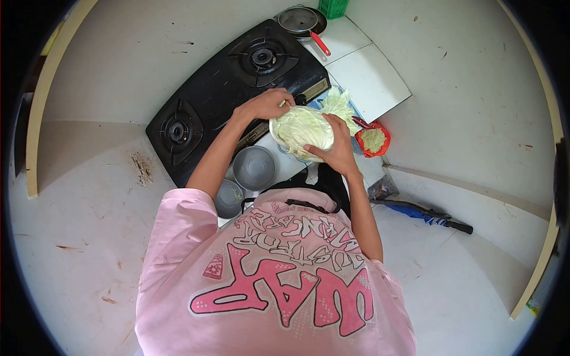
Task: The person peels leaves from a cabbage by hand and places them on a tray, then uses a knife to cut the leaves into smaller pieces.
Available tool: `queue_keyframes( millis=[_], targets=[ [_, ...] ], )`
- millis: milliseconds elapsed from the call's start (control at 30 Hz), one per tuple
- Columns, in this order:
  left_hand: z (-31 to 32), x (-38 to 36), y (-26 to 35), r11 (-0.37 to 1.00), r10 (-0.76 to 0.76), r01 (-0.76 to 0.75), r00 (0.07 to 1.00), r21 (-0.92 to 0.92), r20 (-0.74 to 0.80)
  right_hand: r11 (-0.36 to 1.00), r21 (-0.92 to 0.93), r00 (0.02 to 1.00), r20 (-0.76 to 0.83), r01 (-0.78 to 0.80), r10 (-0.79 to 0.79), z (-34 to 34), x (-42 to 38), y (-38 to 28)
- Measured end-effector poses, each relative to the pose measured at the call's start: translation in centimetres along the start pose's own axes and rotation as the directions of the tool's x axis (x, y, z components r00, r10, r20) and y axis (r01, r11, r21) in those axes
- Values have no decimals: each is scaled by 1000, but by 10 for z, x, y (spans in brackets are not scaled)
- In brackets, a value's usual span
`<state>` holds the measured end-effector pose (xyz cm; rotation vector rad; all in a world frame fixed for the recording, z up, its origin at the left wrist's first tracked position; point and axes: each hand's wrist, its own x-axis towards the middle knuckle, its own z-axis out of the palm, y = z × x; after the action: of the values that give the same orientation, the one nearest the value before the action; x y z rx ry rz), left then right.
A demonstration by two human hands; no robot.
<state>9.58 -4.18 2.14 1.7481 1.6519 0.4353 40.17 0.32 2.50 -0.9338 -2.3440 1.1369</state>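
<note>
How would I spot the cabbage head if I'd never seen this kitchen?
Find the black two-burner stove, then its long edge facing the pink shirt. There, between the left hand and right hand, sits a pale green cabbage head. Unlike the spread loose leaves beside it, it's bulky and rounded.

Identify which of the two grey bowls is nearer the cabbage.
The upper grey bowl in the picture; the other bowl shows lower, beside the pink sleeve, farther from the cabbage.

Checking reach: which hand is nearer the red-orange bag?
Right. The right hand holds the cabbage on the side toward the red-orange bag; the left hand is across the cabbage, farther off.
</note>
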Motion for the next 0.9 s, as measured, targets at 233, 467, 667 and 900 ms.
queue_keyframes(
  millis=[233,467,667,900],
  targets=[
    [3,4,-19,999,45,-45,999,-16,7,1000,-3,1000,-3,-2,2,-1,1,0],
    [-8,-10,3,956,-79,80,997,-281,16,999,35,1000,14,-23,22,1,6,8],
    [-5,-14,0,767,-52,22,998,-642,-28,1000,9,1000,-19,11,-11,-2,6,2],
    [-7,-18,0,692,-12,-37,998,-721,-62,1000,-7,999,-21,26,-27,0,6,6]
  ],
)
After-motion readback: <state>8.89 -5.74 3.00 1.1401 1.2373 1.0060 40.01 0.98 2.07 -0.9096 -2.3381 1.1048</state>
